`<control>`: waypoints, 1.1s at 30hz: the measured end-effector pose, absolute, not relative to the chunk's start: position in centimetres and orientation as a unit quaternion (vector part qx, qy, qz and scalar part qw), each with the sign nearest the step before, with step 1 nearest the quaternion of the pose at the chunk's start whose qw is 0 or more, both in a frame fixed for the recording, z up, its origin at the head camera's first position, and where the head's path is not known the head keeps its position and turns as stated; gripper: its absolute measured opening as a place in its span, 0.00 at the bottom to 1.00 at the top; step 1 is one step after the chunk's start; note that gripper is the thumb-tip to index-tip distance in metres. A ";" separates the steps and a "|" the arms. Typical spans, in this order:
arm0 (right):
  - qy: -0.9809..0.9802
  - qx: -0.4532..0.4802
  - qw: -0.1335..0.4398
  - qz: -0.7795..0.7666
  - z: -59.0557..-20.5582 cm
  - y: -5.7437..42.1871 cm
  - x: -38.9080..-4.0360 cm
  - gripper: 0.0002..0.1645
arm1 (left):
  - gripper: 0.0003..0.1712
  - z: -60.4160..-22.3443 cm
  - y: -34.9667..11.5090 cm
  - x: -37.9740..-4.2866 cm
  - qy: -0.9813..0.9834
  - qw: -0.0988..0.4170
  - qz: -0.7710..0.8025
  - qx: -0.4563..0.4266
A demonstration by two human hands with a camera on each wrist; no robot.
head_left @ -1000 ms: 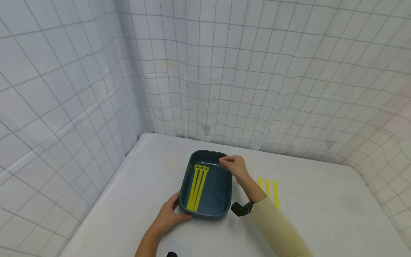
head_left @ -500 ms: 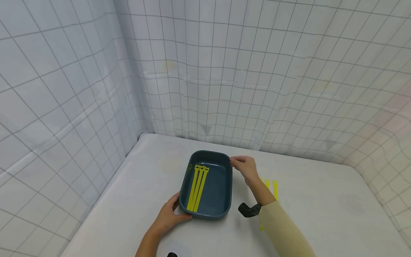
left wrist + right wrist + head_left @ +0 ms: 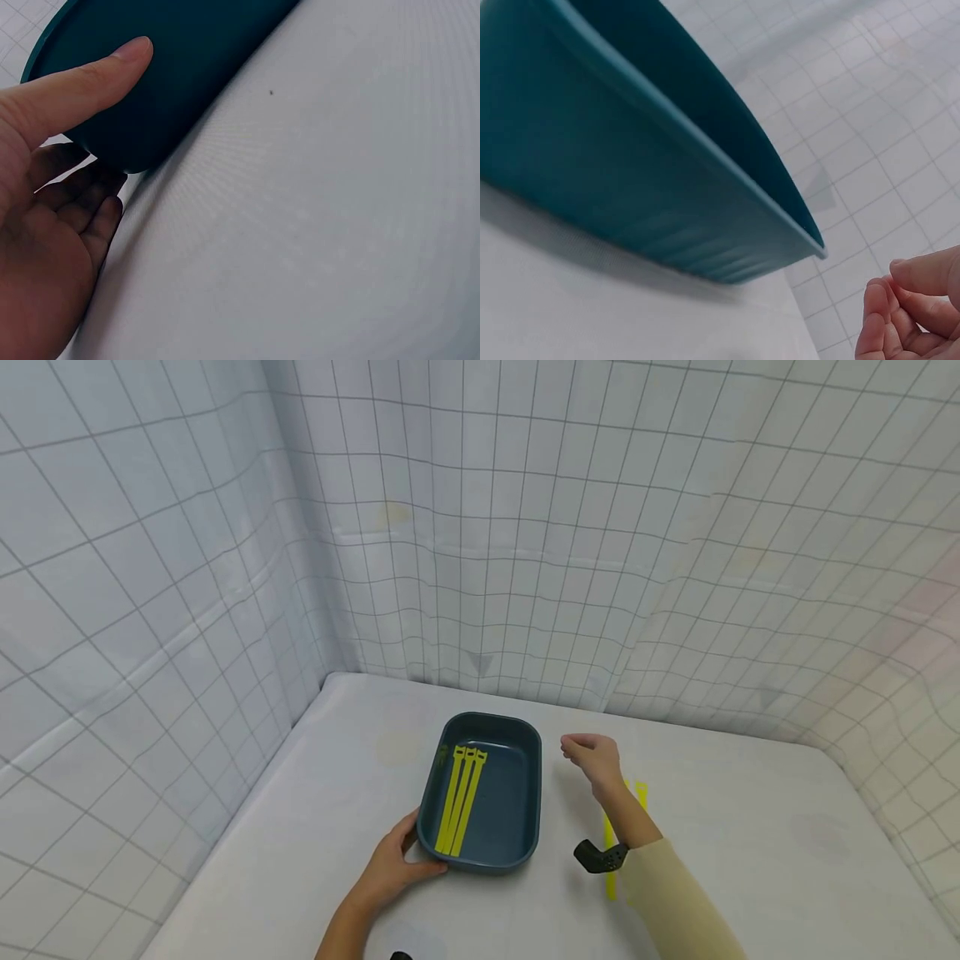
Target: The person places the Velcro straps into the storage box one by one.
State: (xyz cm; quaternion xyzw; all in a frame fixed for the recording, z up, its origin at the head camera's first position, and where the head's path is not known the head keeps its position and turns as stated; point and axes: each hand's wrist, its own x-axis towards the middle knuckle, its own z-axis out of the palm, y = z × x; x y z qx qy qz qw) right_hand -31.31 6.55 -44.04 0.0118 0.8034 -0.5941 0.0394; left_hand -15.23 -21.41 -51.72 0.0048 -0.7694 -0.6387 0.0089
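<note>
While the left hand gripped the lower-left corner of the blue-green tray, the head view showed that tray just below the centre of the frame, on the tabletop. Three yellow strips lay side by side in its left part, wide ends toward the top of the frame; the tray floor to their right was bare. The right hand hung to the right of the tray, apart from it, fingertips drawn together with no strip visible between them. Further yellow strips lay lower right of centre, partly hidden by the forearm; their number could not be confirmed. For handling another strip, good practice called for one only, pinched near its wide end and kept straight and parallel to the row.

The left wrist view showed the thumb against the outer wall at upper left, other fingers bent about the rounded corner. Light, steady pressure was judged sufficient; pushing risked sliding the tray.

The right wrist view showed the right hand at lower right, thumb meeting fingers, nothing visibly gripped. Parting them before any pick, and clearing the rim, was advised.
</note>
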 end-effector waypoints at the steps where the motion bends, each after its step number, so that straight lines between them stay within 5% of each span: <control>1: 0.804 0.014 0.041 -0.592 -44.2 6.7 -31.3 0.17 | 0.53 -51.7 -21.4 -15.2 -0.769 0.008 -0.639 0.006; 33: 0.839 0.096 0.027 -0.536 -47.9 12.1 -31.7 0.17 | 0.54 -51.6 -21.4 -15.1 -0.770 0.000 -0.638 0.014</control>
